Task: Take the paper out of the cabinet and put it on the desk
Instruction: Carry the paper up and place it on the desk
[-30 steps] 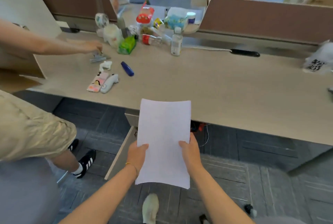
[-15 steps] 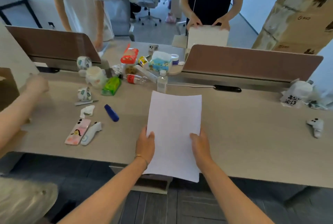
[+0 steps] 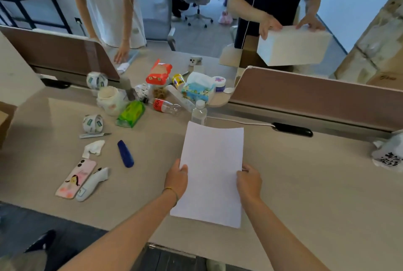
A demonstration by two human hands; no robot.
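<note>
I see my left hand (image 3: 177,180) gripping the left edge of the paper (image 3: 212,172), thumb on top, and my right hand (image 3: 248,182) pinching its right edge. The sheet is over the surface (image 3: 305,183), slightly curved; I cannot tell whether it lies flat on it. Beyond its far edge stands a clear bottle (image 3: 198,113), capped; its contents are not clear to me. A second bottle (image 3: 166,106) lies on its side nearby. A blue tissue pack (image 3: 197,90) has tissue poking out of its top. A phone (image 3: 75,180) lies well to the left.
</note>
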